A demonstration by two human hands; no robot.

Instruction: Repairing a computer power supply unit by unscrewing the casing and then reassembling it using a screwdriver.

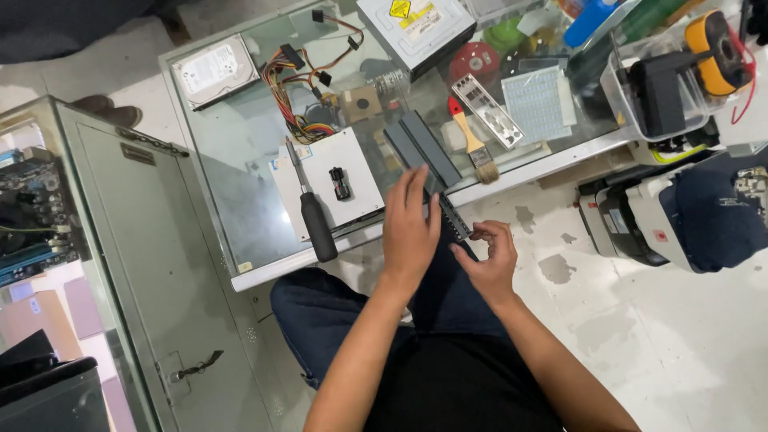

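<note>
Holding: left hand lies flat and released on the dark slotted panel; right hand has its grip pinched on the panel's near end
Edge: panel overhangs the glass surface front edge
Room: open floor to the right
Count: one screwdriver; one brush; one hard drive
</note>
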